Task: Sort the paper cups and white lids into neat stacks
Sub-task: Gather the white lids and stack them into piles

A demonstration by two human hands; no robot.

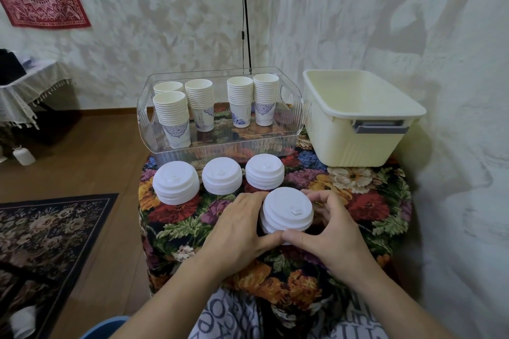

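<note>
A stack of white lids [287, 210] stands near the front of the floral table. My left hand [237, 231] and my right hand [327, 231] cup it from both sides, fingers curled round it and thumbs meeting at its near edge. Three more lid stacks sit in a row behind it: left [175, 181], middle [221, 175] and right [265, 171]. Several stacks of paper cups with blue patterns [202, 103] stand upright inside a clear plastic bin [220, 146] at the back.
A cream plastic tub [358, 143] sits at the back right, close to the wall. The table with its floral cloth [371, 201] is small, and its left edge drops to a wooden floor with a dark rug [49, 228].
</note>
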